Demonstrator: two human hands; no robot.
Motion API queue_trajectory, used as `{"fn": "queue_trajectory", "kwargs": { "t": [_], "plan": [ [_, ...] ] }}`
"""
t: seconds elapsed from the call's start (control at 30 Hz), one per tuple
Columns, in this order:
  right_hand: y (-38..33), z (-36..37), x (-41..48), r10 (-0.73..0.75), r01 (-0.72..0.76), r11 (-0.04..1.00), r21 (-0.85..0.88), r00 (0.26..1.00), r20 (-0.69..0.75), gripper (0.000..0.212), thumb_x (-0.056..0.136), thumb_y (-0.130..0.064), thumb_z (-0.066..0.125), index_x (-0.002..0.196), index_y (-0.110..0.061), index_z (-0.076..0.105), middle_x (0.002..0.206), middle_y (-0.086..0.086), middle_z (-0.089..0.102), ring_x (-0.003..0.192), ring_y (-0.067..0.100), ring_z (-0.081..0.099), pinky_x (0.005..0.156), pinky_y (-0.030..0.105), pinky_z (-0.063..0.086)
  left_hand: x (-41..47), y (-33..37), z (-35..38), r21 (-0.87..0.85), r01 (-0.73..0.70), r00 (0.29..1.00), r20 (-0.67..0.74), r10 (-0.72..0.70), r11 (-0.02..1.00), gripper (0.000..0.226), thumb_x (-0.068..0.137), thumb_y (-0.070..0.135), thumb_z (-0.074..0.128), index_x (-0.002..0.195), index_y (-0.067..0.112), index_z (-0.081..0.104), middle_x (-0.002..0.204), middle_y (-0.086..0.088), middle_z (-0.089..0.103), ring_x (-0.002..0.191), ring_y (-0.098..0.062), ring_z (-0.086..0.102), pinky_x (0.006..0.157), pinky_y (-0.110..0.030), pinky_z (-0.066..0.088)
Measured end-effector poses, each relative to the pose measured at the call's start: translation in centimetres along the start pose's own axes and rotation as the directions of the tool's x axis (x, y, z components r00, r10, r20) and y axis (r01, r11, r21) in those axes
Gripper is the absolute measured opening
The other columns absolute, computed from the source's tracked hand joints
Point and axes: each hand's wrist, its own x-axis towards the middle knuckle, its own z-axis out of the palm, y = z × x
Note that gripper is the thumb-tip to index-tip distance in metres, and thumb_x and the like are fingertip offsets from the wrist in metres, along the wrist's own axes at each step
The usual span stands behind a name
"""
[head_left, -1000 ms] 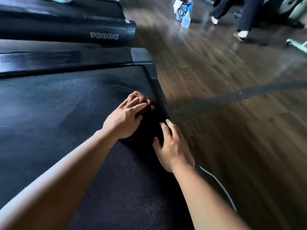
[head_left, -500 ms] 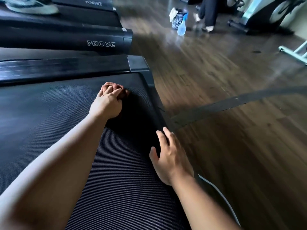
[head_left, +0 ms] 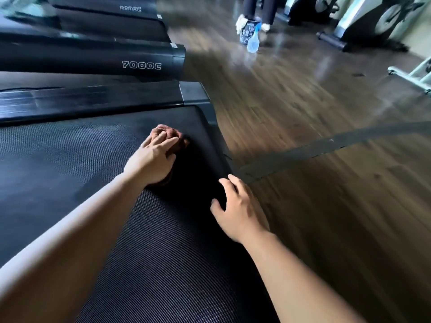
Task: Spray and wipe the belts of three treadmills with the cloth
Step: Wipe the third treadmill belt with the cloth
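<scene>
The left hand (head_left: 151,163) lies flat on a bunched reddish-brown cloth (head_left: 174,136), its fingers (head_left: 163,143) stretched forward and slightly spread over the top of the wad, pressing it down rather than clutching it. The cloth sits on the near treadmill's black ribbed belt (head_left: 70,164), close to the belt's rear right corner and just short of the side rail (head_left: 93,101) beyond it. The right hand (head_left: 238,210) rests at the belt's right edge, palm down, fingers loose and a little apart, the fingertips touching the dark rim where belt meets floor (head_left: 303,101) — it holds nothing. Two more treadmills stand behind: the second treadmill (head_left: 140,65), marked 7000C, and the third treadmill (head_left: 130,8) past it. Well away on the wooden floor a pale blue spray bottle (head_left: 253,43) stands upright beside a dark patterned container (head_left: 247,31), near another person's legs (head_left: 256,5). A dark strip (head_left: 326,145) crosses the floor to the right.
</scene>
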Motion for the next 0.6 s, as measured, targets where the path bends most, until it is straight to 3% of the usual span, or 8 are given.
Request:
{"fn": "queue_trajectory", "kwargs": {
  "t": [0.1, 0.27, 0.43, 0.53, 0.6],
  "plan": [
    [-0.2, 0.1, 1.3, -0.005, 0.005, 1.0, 0.014, 1.0, 0.006, 0.057, 0.097, -0.042, 0.049, 0.15, -0.024, 0.035, 0.161, -0.001, 0.022, 0.146, 0.017, 0.022, 0.117, 0.031, 0.022, -1.4, -1.7, 0.3, -0.007, -0.065, 0.997, 0.036, 0.065, 0.998, 0.057, 0.098, 0.028, 0.058, 0.153, 0.031, 0.042, 0.166, 0.002, 0.025, 0.156, -0.014, 0.006, 0.127, -0.031, 0.007],
    [0.3, 1.2, 1.5, -0.031, 0.031, 0.999, 0.022, 0.999, -0.039, 0.06, 0.096, -0.045, 0.046, 0.15, -0.022, 0.035, 0.16, 0.002, 0.023, 0.145, 0.018, 0.025, 0.118, 0.03, 0.022, 1.0, -1.9, 0.3, 0.02, -0.003, 1.0, -0.009, 0.003, 1.0, 0.055, 0.099, 0.027, 0.056, 0.153, 0.025, 0.044, 0.163, 0.0, 0.032, 0.155, -0.018, 0.013, 0.123, -0.026, 0.005],
    [0.2, 1.7, 1.8, -0.044, 0.045, 0.999, 0.018, 0.996, -0.073, 0.078, 0.081, -0.06, 0.02, 0.148, -0.024, 0.035, 0.158, 0.0, 0.024, 0.144, 0.016, 0.027, 0.116, 0.029, 0.026, 5.8, -1.6, 1.1, 0.04, 0.068, 0.997, -0.024, -0.067, 0.997, 0.056, 0.098, 0.028, 0.051, 0.152, 0.024, 0.042, 0.161, -0.004, 0.034, 0.153, -0.021, 0.017, 0.126, -0.034, 0.008],
    [0.2, 1.6, 2.0, -0.05, 0.051, 0.998, 0.022, 0.997, -0.063, 0.069, 0.087, -0.055, 0.03, 0.149, -0.023, 0.033, 0.158, 0.0, 0.023, 0.145, 0.015, 0.024, 0.118, 0.029, 0.024, 7.6, -0.2, 1.6, 0.022, 0.038, 0.999, 0.001, -0.038, 0.999, 0.056, 0.095, 0.029, 0.048, 0.152, 0.027, 0.043, 0.162, -0.002, 0.034, 0.153, -0.02, 0.016, 0.126, -0.033, 0.008],
    [0.3, 1.5, 2.1, -0.049, 0.051, 0.998, 0.025, 0.997, -0.055, 0.062, 0.093, -0.049, 0.04, 0.148, -0.022, 0.034, 0.158, 0.001, 0.024, 0.145, 0.015, 0.024, 0.118, 0.029, 0.024, 7.7, 0.5, 1.9, 0.02, -0.065, 0.998, 0.014, 0.064, 0.998, 0.06, 0.087, 0.033, 0.043, 0.146, 0.027, 0.05, 0.156, 0.001, 0.042, 0.15, -0.022, 0.023, 0.125, -0.036, 0.016]
  ]
}}
